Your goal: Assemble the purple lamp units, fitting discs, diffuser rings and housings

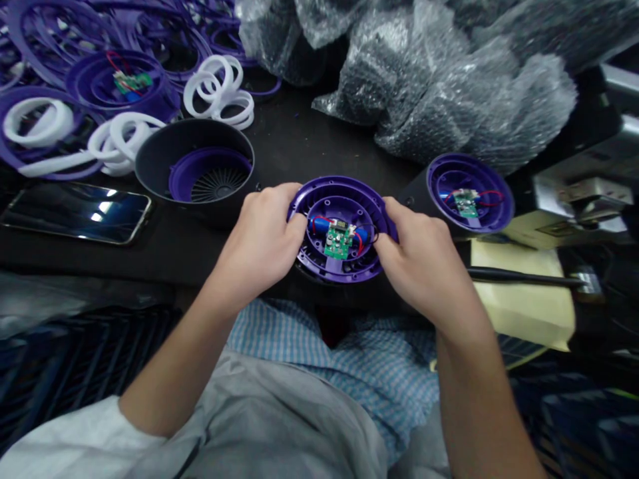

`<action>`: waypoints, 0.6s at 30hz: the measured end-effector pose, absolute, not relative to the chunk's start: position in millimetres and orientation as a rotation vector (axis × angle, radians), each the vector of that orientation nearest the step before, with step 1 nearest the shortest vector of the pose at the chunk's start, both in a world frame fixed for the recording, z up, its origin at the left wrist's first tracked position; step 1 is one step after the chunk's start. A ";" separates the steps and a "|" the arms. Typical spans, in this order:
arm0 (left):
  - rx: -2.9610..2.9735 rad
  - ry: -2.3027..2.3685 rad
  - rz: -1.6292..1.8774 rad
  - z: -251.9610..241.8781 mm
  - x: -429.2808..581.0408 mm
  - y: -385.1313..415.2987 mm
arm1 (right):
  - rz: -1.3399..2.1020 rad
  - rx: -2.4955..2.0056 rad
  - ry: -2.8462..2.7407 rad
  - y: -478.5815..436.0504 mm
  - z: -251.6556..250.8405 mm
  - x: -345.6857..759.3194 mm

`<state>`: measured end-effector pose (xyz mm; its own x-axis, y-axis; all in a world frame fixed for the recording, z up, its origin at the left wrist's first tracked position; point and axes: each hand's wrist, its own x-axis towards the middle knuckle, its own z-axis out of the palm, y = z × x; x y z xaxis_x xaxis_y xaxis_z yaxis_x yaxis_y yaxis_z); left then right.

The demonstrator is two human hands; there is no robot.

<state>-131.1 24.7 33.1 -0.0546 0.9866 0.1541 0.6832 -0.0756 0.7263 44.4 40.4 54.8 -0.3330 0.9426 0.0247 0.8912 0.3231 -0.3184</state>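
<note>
Between my two hands is a round purple housing [344, 189], its open face turned up. Inside it are a green circuit board [339, 241], a blue cylinder and red wires. My left hand [267, 233] grips the housing's left rim, thumb on top. My right hand [417, 249] holds the right rim, thumb over the edge beside a dark wire. The fingers under the rim are hidden. Just beyond my right hand, a dark cylinder [417, 189] lies tilted with a similar purple housing [502, 213] in its end.
A dark cup with a purple insert [200, 136] stands at left, near a phone [77, 213]. White rings [214, 83] and purple parts [37, 30] fill the back left. Bubble-wrapped items [434, 80] lie behind. Yellow paper [529, 299] and metal fixtures [574, 213] are at right.
</note>
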 end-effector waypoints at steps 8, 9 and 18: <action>1.585 1.669 1.117 31.4 -129.0 22.3 | 0.294 -1.703 -2.229 33.1 44.0 40.8; 1.593 1.681 1.116 31.9 -128.6 22.2 | 0.280 -1.709 -2.212 32.7 43.2 40.1; 1.427 1.705 1.309 6.0 -127.1 22.8 | 0.635 -1.623 -1.713 29.7 17.0 43.2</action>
